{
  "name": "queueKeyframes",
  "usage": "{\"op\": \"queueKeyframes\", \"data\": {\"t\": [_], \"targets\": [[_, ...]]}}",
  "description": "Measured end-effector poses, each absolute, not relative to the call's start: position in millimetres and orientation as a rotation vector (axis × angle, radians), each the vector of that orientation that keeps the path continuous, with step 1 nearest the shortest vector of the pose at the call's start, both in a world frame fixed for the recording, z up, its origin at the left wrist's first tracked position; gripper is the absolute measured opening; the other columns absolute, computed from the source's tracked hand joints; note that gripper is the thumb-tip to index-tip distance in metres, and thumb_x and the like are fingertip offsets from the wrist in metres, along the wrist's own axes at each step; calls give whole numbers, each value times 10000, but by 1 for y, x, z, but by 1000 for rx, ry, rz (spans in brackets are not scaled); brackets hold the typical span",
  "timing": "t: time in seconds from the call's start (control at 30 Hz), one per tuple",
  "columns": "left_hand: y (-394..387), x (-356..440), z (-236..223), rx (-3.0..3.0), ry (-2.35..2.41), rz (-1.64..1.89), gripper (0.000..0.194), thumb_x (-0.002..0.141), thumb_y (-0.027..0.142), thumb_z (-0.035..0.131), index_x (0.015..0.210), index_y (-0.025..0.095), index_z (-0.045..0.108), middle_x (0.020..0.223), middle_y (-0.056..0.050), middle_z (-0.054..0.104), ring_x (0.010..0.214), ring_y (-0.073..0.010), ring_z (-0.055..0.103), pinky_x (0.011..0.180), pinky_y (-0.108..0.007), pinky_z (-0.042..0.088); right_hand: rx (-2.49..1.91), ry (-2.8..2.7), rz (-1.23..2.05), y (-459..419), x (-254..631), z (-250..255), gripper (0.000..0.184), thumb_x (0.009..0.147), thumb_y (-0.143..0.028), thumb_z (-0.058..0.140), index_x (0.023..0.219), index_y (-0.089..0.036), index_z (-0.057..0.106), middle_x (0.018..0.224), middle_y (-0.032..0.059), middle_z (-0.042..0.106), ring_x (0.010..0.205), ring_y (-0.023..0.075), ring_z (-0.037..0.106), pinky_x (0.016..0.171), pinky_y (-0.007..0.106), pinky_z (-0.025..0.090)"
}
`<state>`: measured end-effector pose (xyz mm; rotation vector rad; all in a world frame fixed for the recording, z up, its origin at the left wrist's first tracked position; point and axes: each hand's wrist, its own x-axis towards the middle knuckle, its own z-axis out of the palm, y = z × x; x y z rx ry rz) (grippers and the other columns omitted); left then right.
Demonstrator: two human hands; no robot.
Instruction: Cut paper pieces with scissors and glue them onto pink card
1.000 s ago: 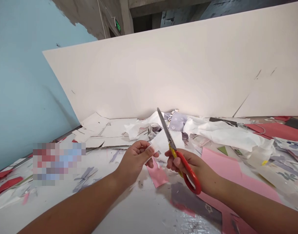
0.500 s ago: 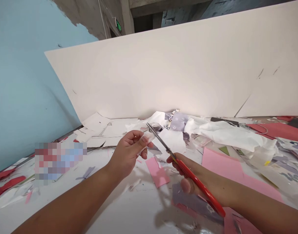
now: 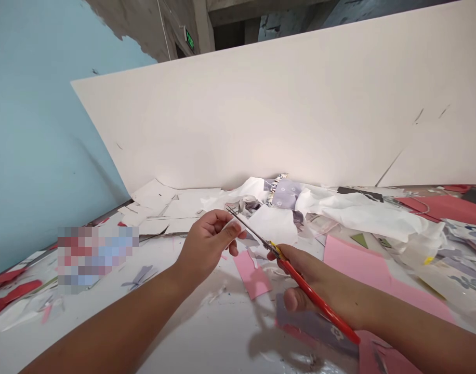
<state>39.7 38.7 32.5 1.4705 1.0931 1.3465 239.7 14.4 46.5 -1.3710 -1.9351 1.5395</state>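
My left hand (image 3: 212,236) is closed in a pinch on a small piece of thin, whitish, see-through material (image 3: 238,222), which its fingers partly cover. My right hand (image 3: 304,272) grips red-handled scissors (image 3: 319,304), their blades pointing up and left toward the left fingertips. The blades are slightly parted and cross over the whitish piece. Whether they have cut into it I cannot tell. Both hands hover above the white tabletop (image 3: 207,337). Below them lies a small pink paper piece (image 3: 253,280).
A white board (image 3: 269,114) stands along the back. Crumpled white paper (image 3: 358,213) and purple floral paper (image 3: 287,195) lie before it. Pink sheets (image 3: 355,259) and red paper (image 3: 448,210) spread on the right. Flat white card pieces (image 3: 171,205) and red scraps (image 3: 17,296) are leftward.
The scissor blades have dropped a little, from above the left fingertips to across the whitish piece, and their gap looks wider. My left hand has barely moved.
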Motion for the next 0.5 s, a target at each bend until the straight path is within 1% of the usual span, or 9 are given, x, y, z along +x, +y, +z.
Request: {"op": "queueKeyframes", "data": {"t": [0.1,0.17,0.3,0.4,0.5], "targets": [[37,40,32,1498,1162,1339,237,717,396,628,751,177,547,651,14,621,459,-79,528,487,-230,414,-1362,-2026,1438,17,241,45,290,635,-299,641,743,-218,384,646,-66,294,582,98,284,525,217,276],[36,40,31,1512,1196,1335,232,714,394,629,744,178,548,655,13,624,469,-83,534,489,-230,416,-1328,-2062,1402,19,243,40,284,662,-322,626,727,-213,372,647,-66,281,590,99,271,519,215,270],[35,41,31,1534,1210,1318,226,706,385,639,710,182,540,647,17,633,457,-82,531,487,-227,414,-1262,-1963,1492,21,244,29,244,718,-335,572,738,-210,363,625,-73,257,560,91,277,497,208,259],[35,42,32,1532,1191,1309,223,704,383,642,709,184,542,642,22,636,454,-81,532,491,-226,418,-1249,-1931,1559,21,242,29,247,717,-328,591,798,-202,394,615,-78,291,559,89,276,507,210,262],[36,42,31,1520,1158,1299,213,705,371,645,712,184,544,633,29,633,451,-76,528,501,-225,423,-1233,-1938,1611,19,241,36,252,720,-322,606,811,-194,409,617,-79,337,564,86,285,527,210,270]]}}
